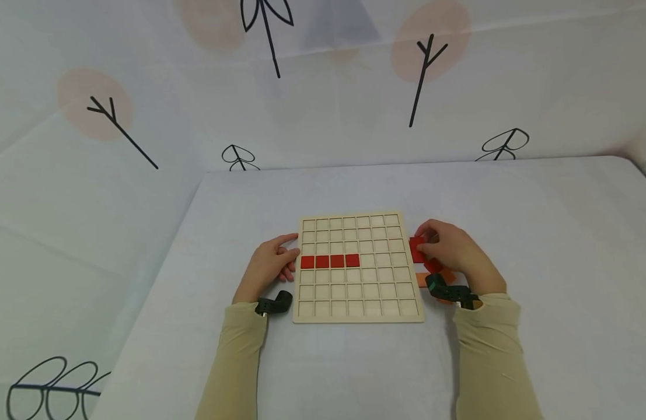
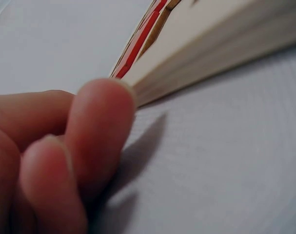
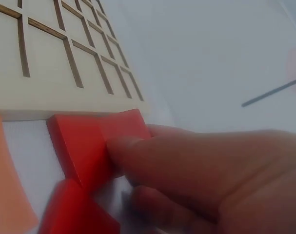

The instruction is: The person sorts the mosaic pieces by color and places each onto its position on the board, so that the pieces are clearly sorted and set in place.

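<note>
A pale wooden grid board (image 1: pixel 367 291) lies flat with a row of red square tiles (image 1: pixel 323 262) set in its left cells. At the board's left edge, my left hand (image 1: pixel 270 261) rests with fingertips against the side; the left wrist view shows a fingertip right at the board's rim (image 2: pixel 187 68). Beyond the right edge, my right hand (image 1: pixel 451 248) pinches a red tile (image 3: pixel 126 126) between thumb and fingers. Another red tile (image 3: pixel 79 146) lies beside it against the board, and one more red tile (image 3: pixel 72 212) sits nearer the wrist.
Several orange pieces (image 1: pixel 422 280) lie beside the board's right edge, partly hidden under my right hand and the wrist camera (image 1: pixel 443 289). A white cloth with printed plant shapes covers the table (image 1: pixel 354 367) and hangs behind it.
</note>
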The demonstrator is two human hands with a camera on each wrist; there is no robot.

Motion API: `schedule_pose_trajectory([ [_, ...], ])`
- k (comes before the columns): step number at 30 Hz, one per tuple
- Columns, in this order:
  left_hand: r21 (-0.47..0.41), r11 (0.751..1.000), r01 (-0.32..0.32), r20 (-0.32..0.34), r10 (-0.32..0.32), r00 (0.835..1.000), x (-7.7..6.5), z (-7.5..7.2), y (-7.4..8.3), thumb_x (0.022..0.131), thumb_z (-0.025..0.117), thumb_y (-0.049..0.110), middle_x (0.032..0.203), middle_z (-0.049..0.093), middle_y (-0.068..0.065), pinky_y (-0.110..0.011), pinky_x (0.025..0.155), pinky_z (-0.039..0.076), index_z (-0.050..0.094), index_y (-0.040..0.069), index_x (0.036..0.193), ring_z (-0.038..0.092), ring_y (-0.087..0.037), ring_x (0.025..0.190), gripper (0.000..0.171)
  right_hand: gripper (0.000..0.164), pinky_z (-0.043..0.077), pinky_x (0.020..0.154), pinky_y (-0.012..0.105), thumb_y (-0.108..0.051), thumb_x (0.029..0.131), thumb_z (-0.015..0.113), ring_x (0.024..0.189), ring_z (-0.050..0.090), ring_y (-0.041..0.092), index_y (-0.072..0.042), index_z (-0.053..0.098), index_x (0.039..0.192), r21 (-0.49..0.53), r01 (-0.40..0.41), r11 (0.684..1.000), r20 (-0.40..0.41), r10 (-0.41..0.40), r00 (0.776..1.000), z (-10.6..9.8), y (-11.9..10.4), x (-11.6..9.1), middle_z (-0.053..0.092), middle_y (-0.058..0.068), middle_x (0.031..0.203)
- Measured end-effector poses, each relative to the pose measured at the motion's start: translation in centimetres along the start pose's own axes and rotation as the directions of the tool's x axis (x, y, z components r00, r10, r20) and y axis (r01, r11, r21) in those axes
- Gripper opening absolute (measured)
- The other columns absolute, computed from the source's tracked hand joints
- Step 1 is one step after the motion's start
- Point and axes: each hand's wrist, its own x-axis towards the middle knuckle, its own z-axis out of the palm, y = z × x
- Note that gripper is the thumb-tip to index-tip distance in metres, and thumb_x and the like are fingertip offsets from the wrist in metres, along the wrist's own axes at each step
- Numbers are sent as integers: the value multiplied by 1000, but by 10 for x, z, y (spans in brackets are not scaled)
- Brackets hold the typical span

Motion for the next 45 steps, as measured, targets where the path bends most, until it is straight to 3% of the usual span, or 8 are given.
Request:
schedule_pose_trajectory([
  [12,4,1000,9,-2,-9,1000,1,0,1,85,60,29,66,59,-11,-31,47,49,46,29,129,59,-25,50,45,28,47,64,32,-23,90,52,70,59,16,-8,52,114,38,-8,999,10,8,1000,1,-2,0,57,13,101],
  [23,14,1000,2,-2,-2,1000,1,0,1,86,60,29,66,59,-10,-31,47,49,46,28,129,60,-24,50,45,28,46,67,34,-33,92,48,79,54,23,-13,54,111,37,-20,999,-61,22,998,0,-7,-2,57,11,99],
  [30,15,1000,-1,-9,1,1000,1,1,0,86,60,29,66,59,-10,-31,46,49,46,27,129,59,-24,50,46,31,45,64,30,-38,91,48,81,52,24,-16,54,113,73,-6,997,-40,9,999,2,-10,-1,57,9,102],
  [38,12,1000,4,-9,-4,1000,1,0,0,86,60,29,66,59,-10,-31,47,49,47,29,128,60,-24,50,44,31,43,70,33,-37,90,50,87,52,23,-15,55,112,71,47,996,-26,-45,999,7,-16,3,59,9,104],
  [45,1,1000,6,-9,-6,1000,1,0,1,86,60,29,67,59,-11,-32,47,49,47,29,128,59,-25,50,44,28,46,71,33,-30,91,51,78,55,20,-14,55,113,88,70,994,15,-72,997,12,-17,6,59,9,99],
])
